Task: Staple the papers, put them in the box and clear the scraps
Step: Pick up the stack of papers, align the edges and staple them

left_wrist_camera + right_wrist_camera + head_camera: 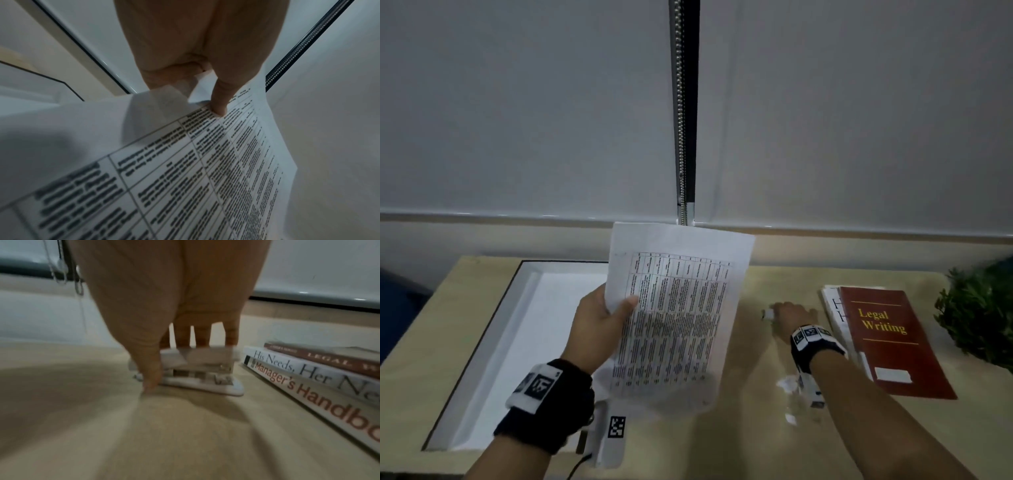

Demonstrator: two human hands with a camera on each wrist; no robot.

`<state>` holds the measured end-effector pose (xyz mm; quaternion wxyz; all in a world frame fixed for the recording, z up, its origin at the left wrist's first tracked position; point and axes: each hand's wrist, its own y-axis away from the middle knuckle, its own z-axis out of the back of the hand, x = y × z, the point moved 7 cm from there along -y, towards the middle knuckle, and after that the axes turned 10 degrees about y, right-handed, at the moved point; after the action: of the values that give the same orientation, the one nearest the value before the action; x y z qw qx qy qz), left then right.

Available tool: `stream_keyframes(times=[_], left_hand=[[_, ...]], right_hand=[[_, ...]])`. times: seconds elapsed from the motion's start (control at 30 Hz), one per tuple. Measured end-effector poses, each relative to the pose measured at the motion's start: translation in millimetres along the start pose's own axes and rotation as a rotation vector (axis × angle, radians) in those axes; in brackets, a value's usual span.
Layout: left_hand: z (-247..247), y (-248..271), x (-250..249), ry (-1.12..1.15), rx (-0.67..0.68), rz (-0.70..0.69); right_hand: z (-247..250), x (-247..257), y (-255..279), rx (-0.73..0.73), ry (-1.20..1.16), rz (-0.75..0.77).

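My left hand holds a set of printed papers up above the desk, thumb on the front page, by their left edge. They hang over the right side of the open white box. In the left wrist view the thumb presses on the papers. My right hand is down on the desk, gripping a small white stapler just left of the books. The right wrist view shows the fingers behind the stapler and the thumb in front. Small white paper scraps lie by my right forearm.
A stack of books with a red "Legal Writing" on top lies at the right, and a green plant stands beyond it. A blind chain hangs at the wall behind the tan desk.
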<state>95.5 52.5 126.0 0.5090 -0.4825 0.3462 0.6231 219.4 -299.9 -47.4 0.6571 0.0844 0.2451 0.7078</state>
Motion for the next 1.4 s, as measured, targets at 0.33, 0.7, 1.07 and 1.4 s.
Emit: stream_keyframes(times=[0.33,0.7,1.07,1.4], left_hand=[[-6.4,14.1,-6.6,-0.065,0.066,0.072],[-49.9,37.9,-39.3,-0.205,0.163,-0.043],[-69.8,53.1,-44.1,-0.178,0.232,-0.052],[-74.1,61.4,-43.6,-0.179,0.22,-0.071]], right_hand=[[91.3,-41.3,52.9,-0.498,-1.09,-0.196],[258.1,23.9,181.5,-0.712,-1.764,0.246],[241.4,56.9,205.8,-0.702,-1.614,0.241],[237.0,61.5,198.2,-0.7,-1.737,0.103]])
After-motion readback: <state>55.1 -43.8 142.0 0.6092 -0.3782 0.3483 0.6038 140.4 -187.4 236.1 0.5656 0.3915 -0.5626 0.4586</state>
